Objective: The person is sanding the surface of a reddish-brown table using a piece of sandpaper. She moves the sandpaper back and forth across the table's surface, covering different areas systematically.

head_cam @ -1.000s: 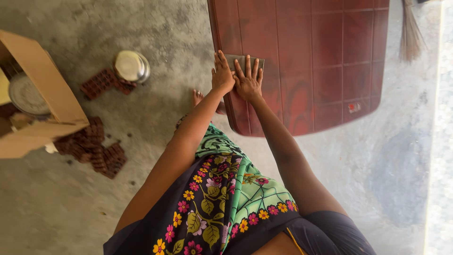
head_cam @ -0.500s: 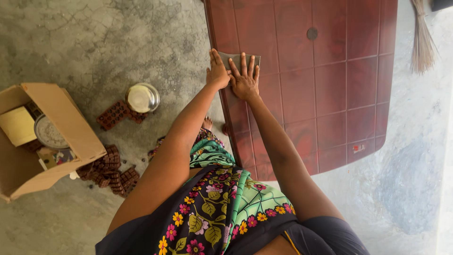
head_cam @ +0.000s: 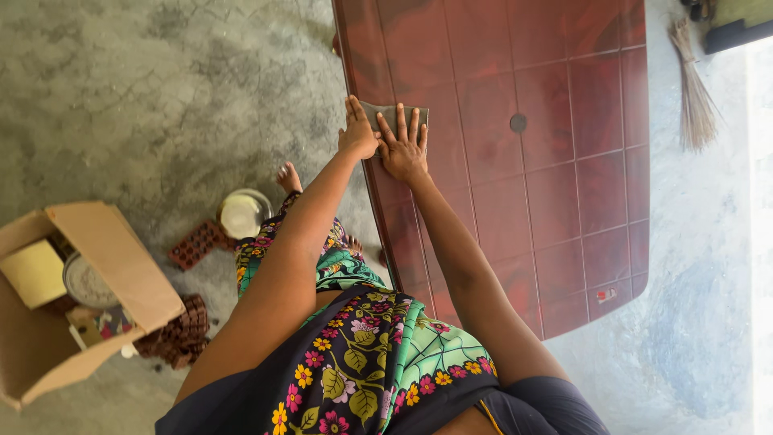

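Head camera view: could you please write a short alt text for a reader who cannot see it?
Seen from above, a person presses both hands, left hand and right hand, flat on a grey cloth near the edge of a dark red plastic table. On the concrete floor to the left lie an open cardboard box, brown moulds and a steel bowl; a broom lies at top right.

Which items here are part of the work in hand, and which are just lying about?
In use: cloth, table, left hand, right hand.
Lying about: box, bowl, brown moulds, broom.
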